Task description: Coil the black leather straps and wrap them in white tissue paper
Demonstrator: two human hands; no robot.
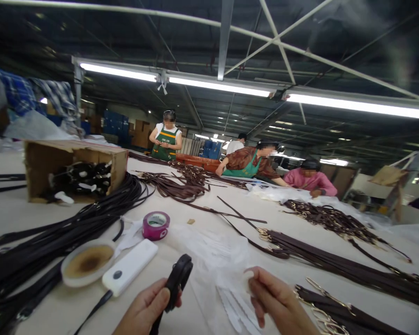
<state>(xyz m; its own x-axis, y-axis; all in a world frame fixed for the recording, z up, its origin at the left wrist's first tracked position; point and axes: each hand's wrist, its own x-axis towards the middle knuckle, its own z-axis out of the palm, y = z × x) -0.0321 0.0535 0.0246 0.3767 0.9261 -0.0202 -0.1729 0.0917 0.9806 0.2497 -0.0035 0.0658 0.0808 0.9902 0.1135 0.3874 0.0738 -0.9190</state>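
Note:
My left hand [148,304] is closed around a black strap [178,279], which is folded into a loop above the fingers and hangs down below them. My right hand [277,300], off to the right of the strap, pinches a small white piece [247,280] between thumb and forefinger; its exact kind is unclear. Below and between the hands lie thin white sheets [216,253] and several white strips [233,311]. Left of my left hand are a white device [131,267] with a black cable and a round dish [88,261] with a brown stain inside.
A purple tape roll [156,225] stands behind the device. Bundled black straps [56,239] cover the left; a cardboard box [38,170] of black items lies beyond. Brown straps with metal clips [321,251] spread right. Several co-workers [244,163] are across the table.

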